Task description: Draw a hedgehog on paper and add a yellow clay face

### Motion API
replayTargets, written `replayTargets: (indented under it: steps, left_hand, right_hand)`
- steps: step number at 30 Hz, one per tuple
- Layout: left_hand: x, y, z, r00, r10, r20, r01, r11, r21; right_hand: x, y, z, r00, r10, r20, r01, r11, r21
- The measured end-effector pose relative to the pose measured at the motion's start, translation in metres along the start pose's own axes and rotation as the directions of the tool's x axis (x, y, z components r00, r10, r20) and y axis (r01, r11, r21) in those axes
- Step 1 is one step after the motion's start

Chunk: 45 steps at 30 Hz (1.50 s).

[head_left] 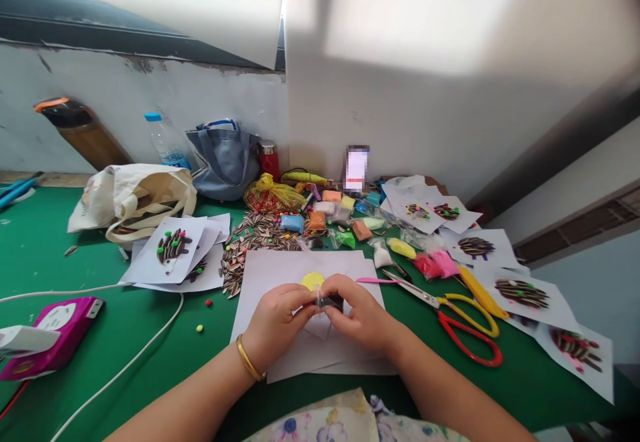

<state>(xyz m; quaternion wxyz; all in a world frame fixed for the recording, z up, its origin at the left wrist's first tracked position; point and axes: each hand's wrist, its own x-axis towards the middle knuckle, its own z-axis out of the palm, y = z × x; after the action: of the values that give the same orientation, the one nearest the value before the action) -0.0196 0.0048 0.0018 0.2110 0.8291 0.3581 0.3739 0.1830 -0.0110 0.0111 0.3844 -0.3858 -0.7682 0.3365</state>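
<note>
Both hands meet over the white paper (255, 309), fingers closed on a small clear packet of black clay (332, 302). My left hand (277, 319) pinches the plastic end of the packet between thumb and fingertips. On the other side, my right hand (363, 315) grips the dark, filled part with thumb and forefinger. Just beyond the fingertips a flat yellow clay disc (313, 280) lies on the paper, partly covered by the hands. To the right is a thin pink stick (376, 281), and by it are open scissors (450, 309) with yellow and red handles.
Sunflower seeds (265, 232) are heaped behind the paper, beside several colourful clay packets (317, 221). Papers with seed-covered figures lie left (173, 249) and right (525, 292). A magenta power strip (65, 329) with a white cable is at left; bags, bottles and a phone (356, 167) line the wall.
</note>
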Motion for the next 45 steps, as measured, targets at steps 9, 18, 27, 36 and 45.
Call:
replayTargets:
  steps: [9, 18, 27, 36, 45]
  left_hand:
    - [-0.001, 0.007, 0.0, 0.973, 0.223, -0.052, -0.204, 0.947, 0.247]
    - [0.0, 0.01, 0.002, 0.97, 0.242, 0.01, -0.23, 0.91, 0.344]
    - [0.002, 0.009, -0.001, 0.981, 0.187, 0.058, -0.195, 0.93, 0.31]
    - [0.002, 0.011, 0.001, 0.973, 0.159, 0.169, -0.216, 0.888, 0.405]
    - [0.0, 0.004, 0.001, 0.999, -0.029, 0.037, 0.027, 0.998, 0.059]
  right_hand:
    - [0.001, -0.002, -0.002, 0.962, 0.258, 0.087, -0.268, 0.955, 0.13]
    - [0.002, -0.005, -0.004, 0.941, 0.314, 0.128, -0.333, 0.928, 0.169]
    - [0.002, -0.005, -0.007, 0.929, 0.348, 0.126, -0.366, 0.912, 0.185]
    - [0.002, -0.005, -0.007, 0.944, 0.311, 0.111, -0.321, 0.943, 0.087]
    - [0.003, -0.003, -0.006, 0.927, 0.365, 0.085, -0.374, 0.884, 0.282]
